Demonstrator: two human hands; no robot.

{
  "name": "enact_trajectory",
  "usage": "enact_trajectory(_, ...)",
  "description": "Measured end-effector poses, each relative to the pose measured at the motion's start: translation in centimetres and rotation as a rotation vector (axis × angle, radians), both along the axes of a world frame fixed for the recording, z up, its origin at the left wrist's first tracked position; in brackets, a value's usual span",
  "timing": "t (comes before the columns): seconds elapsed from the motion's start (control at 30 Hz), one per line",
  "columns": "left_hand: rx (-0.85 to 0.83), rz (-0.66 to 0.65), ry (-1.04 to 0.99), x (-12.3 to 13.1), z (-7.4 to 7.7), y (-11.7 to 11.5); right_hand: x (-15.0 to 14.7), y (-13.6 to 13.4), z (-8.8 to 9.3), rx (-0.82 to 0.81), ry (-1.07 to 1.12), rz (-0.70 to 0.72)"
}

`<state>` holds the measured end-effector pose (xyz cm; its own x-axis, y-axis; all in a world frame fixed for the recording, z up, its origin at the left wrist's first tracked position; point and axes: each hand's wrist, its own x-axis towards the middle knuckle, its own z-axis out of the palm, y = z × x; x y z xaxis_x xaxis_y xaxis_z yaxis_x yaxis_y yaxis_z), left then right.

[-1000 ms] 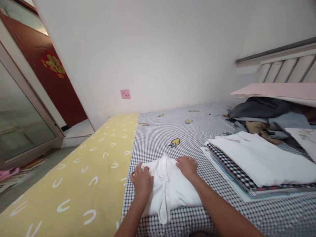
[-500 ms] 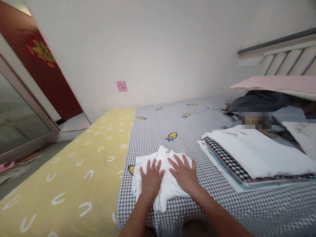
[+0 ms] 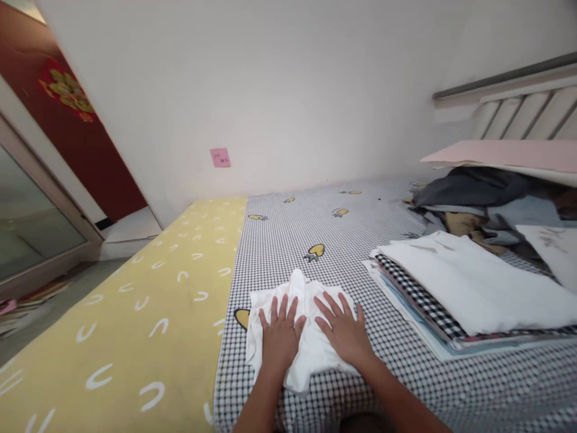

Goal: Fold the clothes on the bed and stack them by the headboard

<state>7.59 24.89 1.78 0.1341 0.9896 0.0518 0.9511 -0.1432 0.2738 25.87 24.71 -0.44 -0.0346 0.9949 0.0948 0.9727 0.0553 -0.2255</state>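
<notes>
A small white garment (image 3: 303,355) lies spread on the checked bed sheet (image 3: 288,231), with a raised fold running down its middle. My left hand (image 3: 280,331) rests flat on its left half, fingers spread. On the right half my right hand (image 3: 343,331) also lies flat, its fingers apart. The palms cover part of the cloth, and neither hand grips it. I cannot tell exactly what kind of garment it is.
A stack of folded clothes (image 3: 469,288), white on top, stands to the right. Behind it are a dark clothes heap (image 3: 478,186) and a pink sheet-like piece (image 3: 505,155). Yellow bedding (image 3: 148,325) covers the left; a pink note (image 3: 220,157) is on the wall.
Both hands have shifted slightly to the right in view and stay flat on the white garment. The garment's lower edge sits a little differently. The view has moved a little.
</notes>
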Motion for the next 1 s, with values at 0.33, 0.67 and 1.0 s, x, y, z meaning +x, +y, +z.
enact_trajectory(0.33,0.028,0.068,-0.443,-4.2,3.8,0.4,0.0,0.4,-0.1,-0.048,-0.060,0.001)
enact_trajectory(0.67,0.009,0.483,-0.153,-10.1,1.5,-3.1,0.7,1.5,0.6,-0.055,0.189,-0.012)
enact_trajectory(1.0,-0.006,0.478,-0.037,-6.8,0.7,-1.2,5.2,-3.0,2.1,-0.052,0.130,-0.394)
